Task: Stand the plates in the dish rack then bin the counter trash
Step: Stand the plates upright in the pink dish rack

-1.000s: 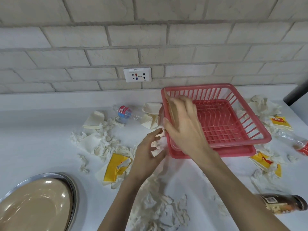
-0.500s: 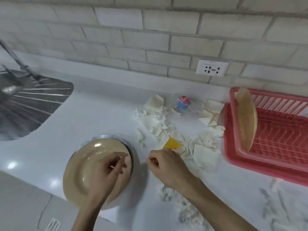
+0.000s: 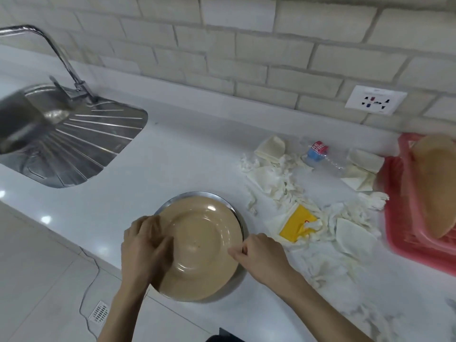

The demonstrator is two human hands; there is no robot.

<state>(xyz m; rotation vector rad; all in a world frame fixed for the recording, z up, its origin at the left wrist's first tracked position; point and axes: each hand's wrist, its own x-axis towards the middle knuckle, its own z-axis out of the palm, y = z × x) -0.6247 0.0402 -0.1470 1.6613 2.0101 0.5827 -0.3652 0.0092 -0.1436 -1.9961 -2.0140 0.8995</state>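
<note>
A beige plate [image 3: 199, 245] lies on top of a steel plate [image 3: 235, 213] near the counter's front edge. My left hand [image 3: 145, 250] grips the beige plate's left rim, fingers curled over it. My right hand [image 3: 261, 253] pinches its right rim. At the right edge, the red dish rack [image 3: 397, 218] has one beige plate [image 3: 434, 188] standing upright in it. Torn white tissue [image 3: 278, 183], a yellow wrapper [image 3: 296, 223] and a crushed water bottle [image 3: 320, 154] litter the counter between the plates and the rack.
A steel sink with drainboard [image 3: 74, 144] and a faucet [image 3: 56, 53] sit at the left. A wall socket [image 3: 375, 102] is on the brick wall. More tissue scraps [image 3: 325, 267] lie by my right forearm. The tiled floor [image 3: 37, 280] shows below the counter edge.
A plate was left standing in the rack and both hands moved left to the stacked plates. My hands now grip the beige plate's rims on both sides; the view has swung left.
</note>
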